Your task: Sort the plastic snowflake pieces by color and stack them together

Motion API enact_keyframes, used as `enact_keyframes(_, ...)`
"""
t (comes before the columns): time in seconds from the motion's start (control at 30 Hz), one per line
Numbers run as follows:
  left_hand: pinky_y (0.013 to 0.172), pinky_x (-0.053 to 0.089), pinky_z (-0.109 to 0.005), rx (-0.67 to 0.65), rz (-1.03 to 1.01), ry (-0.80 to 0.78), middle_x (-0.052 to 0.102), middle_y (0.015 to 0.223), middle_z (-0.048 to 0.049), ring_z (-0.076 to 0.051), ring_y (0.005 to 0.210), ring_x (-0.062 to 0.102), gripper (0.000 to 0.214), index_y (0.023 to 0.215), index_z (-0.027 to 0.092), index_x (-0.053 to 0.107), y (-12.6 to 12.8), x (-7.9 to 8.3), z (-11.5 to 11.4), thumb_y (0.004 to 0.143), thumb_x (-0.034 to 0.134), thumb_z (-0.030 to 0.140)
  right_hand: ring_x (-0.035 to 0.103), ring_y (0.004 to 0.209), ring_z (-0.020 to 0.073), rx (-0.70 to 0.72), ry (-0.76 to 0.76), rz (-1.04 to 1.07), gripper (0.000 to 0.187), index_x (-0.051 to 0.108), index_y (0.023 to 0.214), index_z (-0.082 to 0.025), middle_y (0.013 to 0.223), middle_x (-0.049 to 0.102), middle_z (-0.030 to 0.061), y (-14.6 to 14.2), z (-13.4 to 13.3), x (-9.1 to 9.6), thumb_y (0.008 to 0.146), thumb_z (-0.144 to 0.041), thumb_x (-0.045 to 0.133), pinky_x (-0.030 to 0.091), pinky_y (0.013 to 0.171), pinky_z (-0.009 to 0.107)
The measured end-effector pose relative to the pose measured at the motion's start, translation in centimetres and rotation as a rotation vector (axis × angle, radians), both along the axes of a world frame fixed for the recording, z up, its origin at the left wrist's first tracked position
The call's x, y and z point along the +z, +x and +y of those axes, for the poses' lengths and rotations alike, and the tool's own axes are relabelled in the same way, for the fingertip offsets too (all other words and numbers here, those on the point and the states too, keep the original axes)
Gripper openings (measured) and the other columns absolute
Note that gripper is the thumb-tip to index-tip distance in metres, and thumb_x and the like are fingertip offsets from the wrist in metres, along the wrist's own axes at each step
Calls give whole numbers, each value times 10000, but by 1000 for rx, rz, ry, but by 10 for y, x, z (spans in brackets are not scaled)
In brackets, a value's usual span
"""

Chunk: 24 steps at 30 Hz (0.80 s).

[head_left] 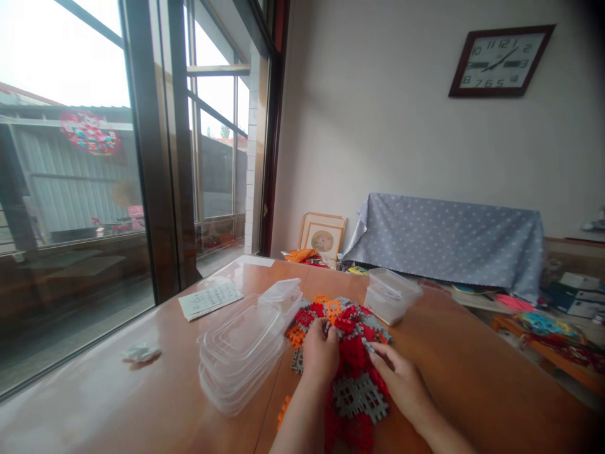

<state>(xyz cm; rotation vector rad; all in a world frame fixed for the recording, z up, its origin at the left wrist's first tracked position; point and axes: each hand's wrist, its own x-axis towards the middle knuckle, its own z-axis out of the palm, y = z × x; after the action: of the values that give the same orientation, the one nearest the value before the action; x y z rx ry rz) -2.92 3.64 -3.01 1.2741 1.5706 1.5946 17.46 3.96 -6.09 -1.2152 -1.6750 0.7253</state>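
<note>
A heap of red, grey and orange interlocking plastic building pieces [362,394] with notched edges lies on the brown table in front of me. My left hand [321,350] is over the heap, its thumb and fingers pinched together; what they hold is mostly hidden. Close to those fingertips is a red building piece [345,324]. To the right, my right hand [397,372] grips a small grey building piece [367,345] between thumb and forefinger. Two grey window-like pieces [360,397] lie between my forearms. An orange piece [283,408] sits left of my left forearm.
Stacked clear plastic lids [241,343] and a clear container [283,296] stand left of the heap. Another clear container [390,295] is behind it, at the right. Written paper [210,300] and a small plastic bag [141,352] lie on the table [189,403] at the left.
</note>
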Motion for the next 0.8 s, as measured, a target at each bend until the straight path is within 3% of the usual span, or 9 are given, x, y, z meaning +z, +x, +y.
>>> enact_keyframes(0.27, 721, 498, -324, -54, -451, -78, 700, 920, -78, -231, 820, 640, 392, 1035, 194, 670, -2, 17, -6, 849, 584, 528, 672, 1187, 330, -74, -144, 276, 630, 644, 1305, -202, 1295, 715, 97, 6, 8, -12, 883, -660, 550, 526, 1047, 461)
enact_keyframes(0.4, 635, 493, -294, -82, -629, -119, 669, 855, -45, -197, 742, 613, 419, 994, 195, 671, 2, 24, -11, 815, 612, 569, 635, 1246, 329, 37, -189, 333, 595, 663, 1301, -227, 1328, 697, 84, -4, -4, 1, 886, -647, 593, 466, 1115, 485)
enact_keyframes(0.53, 652, 505, -283, -100, -780, -87, 666, 850, -43, -185, 758, 614, 434, 933, 178, 670, 1, 23, -8, 780, 670, 584, 617, 1272, 318, 130, -191, 370, 525, 721, 1212, -218, 1291, 717, 110, -10, -16, 15, 903, -625, 603, 417, 1156, 473)
enact_keyframes(0.7, 710, 540, -287, -86, -1023, -60, 708, 986, -48, -175, 811, 661, 345, 1010, 192, 673, -2, 17, 1, 788, 693, 455, 709, 1092, 316, -2, -155, 381, 523, 745, 1098, -194, 1121, 776, 135, 1, -11, 17, 872, -650, 627, 496, 1062, 467)
enact_keyframes(0.8, 775, 559, -303, -93, -981, -49, 723, 1021, -48, -186, 873, 682, 301, 1002, 192, 682, -4, 13, 3, 788, 700, 402, 731, 986, 306, -111, -116, 333, 544, 748, 1049, -185, 1011, 792, 128, 11, -4, 19, 860, -677, 615, 533, 986, 445)
